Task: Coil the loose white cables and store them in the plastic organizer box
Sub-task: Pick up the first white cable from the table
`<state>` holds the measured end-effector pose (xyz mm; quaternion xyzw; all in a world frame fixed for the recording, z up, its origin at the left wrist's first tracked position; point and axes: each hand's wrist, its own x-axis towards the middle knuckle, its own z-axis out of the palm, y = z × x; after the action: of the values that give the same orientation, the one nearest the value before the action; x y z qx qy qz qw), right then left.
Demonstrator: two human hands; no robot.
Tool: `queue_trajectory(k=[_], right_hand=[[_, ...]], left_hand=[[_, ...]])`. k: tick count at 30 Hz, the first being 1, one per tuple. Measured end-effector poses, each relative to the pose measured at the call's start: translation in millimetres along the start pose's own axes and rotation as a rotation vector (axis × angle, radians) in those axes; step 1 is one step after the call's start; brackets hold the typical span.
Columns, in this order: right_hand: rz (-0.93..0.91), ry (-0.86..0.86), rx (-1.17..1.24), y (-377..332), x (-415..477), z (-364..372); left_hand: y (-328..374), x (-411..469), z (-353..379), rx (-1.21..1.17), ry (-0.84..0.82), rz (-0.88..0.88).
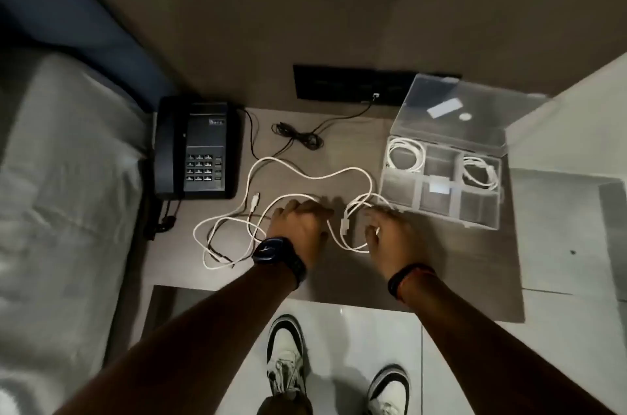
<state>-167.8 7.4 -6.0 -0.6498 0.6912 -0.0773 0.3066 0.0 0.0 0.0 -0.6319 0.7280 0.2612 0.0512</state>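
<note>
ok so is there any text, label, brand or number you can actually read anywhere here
Nothing is legible.
Black desk telephone: small brand plate above the keypad, too blurred to read.
Telephone keypad keys: markings too small to read.
Clear plastic organizer box: white stickers on the lid and centre divider, no readable print.
Dark wristwatch: face unreadable.

A dim room seen from above. A brown tabletop (339, 143) stands against a plain brown wall (305, 0). A black panel (342, 85) sits on the wall just above the tabletop. Left of the tabletop lies a white bed (61, 177). Glossy white floor tiles (356, 340) lie below it.
</note>
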Motion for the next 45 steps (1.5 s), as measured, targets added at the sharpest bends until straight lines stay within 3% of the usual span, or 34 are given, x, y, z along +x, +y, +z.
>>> queue_trajectory(k=[5,15,17,19,22,25,28,30,35,39,42,45], right_hand=[[0.013,-0.029,-0.039,8.5,25.9,30.1],[-0.204,0.043,-0.454,21.2,38.7,44.3],[-0.243,0.090,-0.319,21.8,37.6,37.2],[-0.267,0.241,-0.120,18.7,34.8,27.3],[-0.208,0.402,0.162,9.8,35.0,8.8],[-0.058,0.340,0.546,-3.8,41.7,-15.5],[0.173,0.180,1.055,-20.4,48.2,-48.3],[0.193,0.092,1.151,-31.2,46.1,-74.5],[0.034,-0.056,0.969,-69.2,24.3,-152.4],[-0.088,-0.037,0.871,-118.6,7.3,-242.2],[-0.239,0.057,0.491,-155.2,-12.3,-320.7],[-0.332,0.131,-0.026,-181.2,-33.5,-401.9]], left_hand=[[-10.4,28.7,17.5,0.132,0.002,0.056],[-22.5,41.6,40.0,0.240,0.049,0.096],[-22.4,41.0,39.7,0.204,0.060,0.066],[-22.5,40.9,37.3,0.117,0.096,0.036],[-16.7,40.6,26.6,-0.002,0.194,0.019],[-1.0,43.3,7.9,-0.204,0.343,0.010],[14.1,48.5,-13.5,-0.381,0.342,0.005],[23.6,49.3,-30.7,-0.438,0.337,0.016],[60.0,33.8,-102.1,-0.379,0.397,0.140],[91.4,8.6,-197.6,-0.281,0.543,0.298],[101.8,-19.5,-284.7,-0.261,0.644,0.327],[95.3,-44.0,-368.2,-0.225,0.668,0.110]])
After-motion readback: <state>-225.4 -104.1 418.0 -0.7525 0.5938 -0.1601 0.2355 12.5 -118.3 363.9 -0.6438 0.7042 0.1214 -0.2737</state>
